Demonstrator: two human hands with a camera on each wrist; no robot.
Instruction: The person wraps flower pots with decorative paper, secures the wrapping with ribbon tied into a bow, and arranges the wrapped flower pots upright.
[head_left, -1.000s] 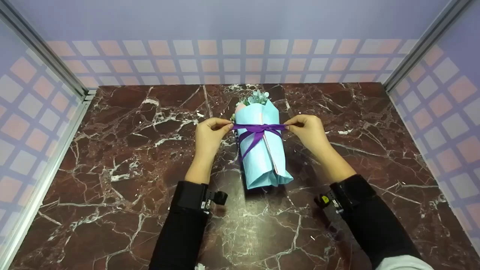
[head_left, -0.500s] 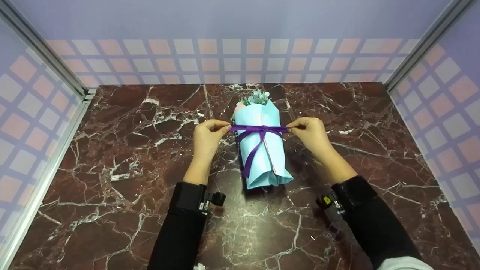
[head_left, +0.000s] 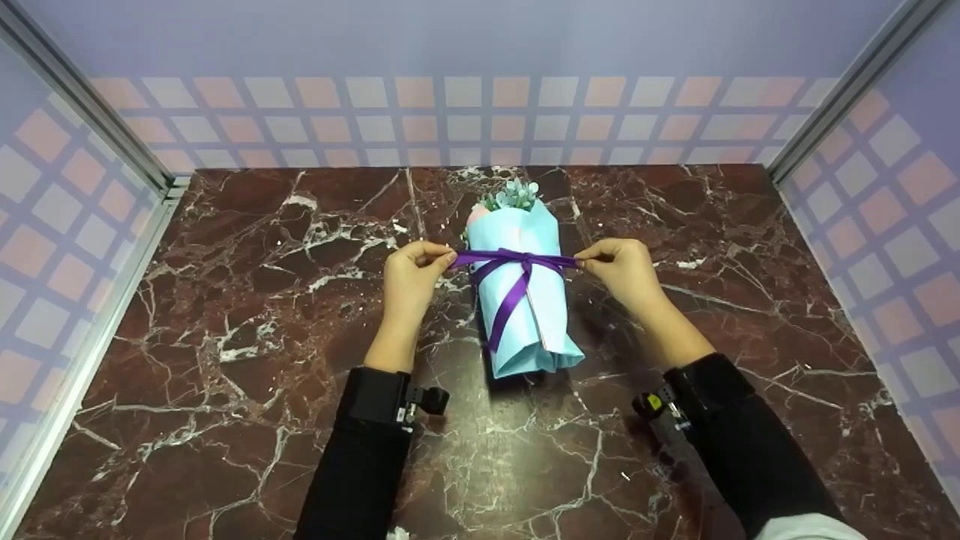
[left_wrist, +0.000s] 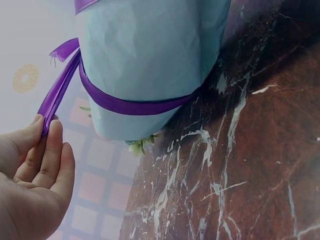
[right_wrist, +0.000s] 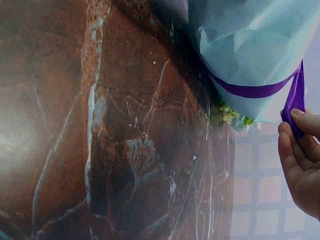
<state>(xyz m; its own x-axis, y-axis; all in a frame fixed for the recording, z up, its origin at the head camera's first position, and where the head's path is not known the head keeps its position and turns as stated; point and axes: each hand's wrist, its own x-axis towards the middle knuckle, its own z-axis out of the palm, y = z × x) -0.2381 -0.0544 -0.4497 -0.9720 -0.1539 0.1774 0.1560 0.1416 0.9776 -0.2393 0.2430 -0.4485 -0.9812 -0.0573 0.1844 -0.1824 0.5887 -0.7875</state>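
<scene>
A bouquet [head_left: 517, 307] in light blue wrapping paper lies on the table, its blossoms toward the back wall. Round its upper half runs a purple ribbon [head_left: 512, 300], knotted at the front with one tail hanging down the paper. My left hand [head_left: 412, 277] pinches a loop of this ribbon between thumb and forefinger, left of the bouquet. On the other side my right hand [head_left: 622, 266] pinches another ribbon loop the same way. The ribbon stretches almost level between both hands. In the left wrist view, a frayed ribbon end [left_wrist: 65, 49] sticks out by the knot.
The dark red marbled table [head_left: 247, 420] spreads all round the bouquet. A tiled-pattern wall [head_left: 442, 120] stands close behind it, with side panels at left and right. Black wrist cameras [head_left: 431, 400] are strapped on both forearms.
My left hand has drawn a little to the left and slightly down, lengthening the ribbon on that side. My right hand has shifted slightly right and down. The hanging tail now reaches lower.
</scene>
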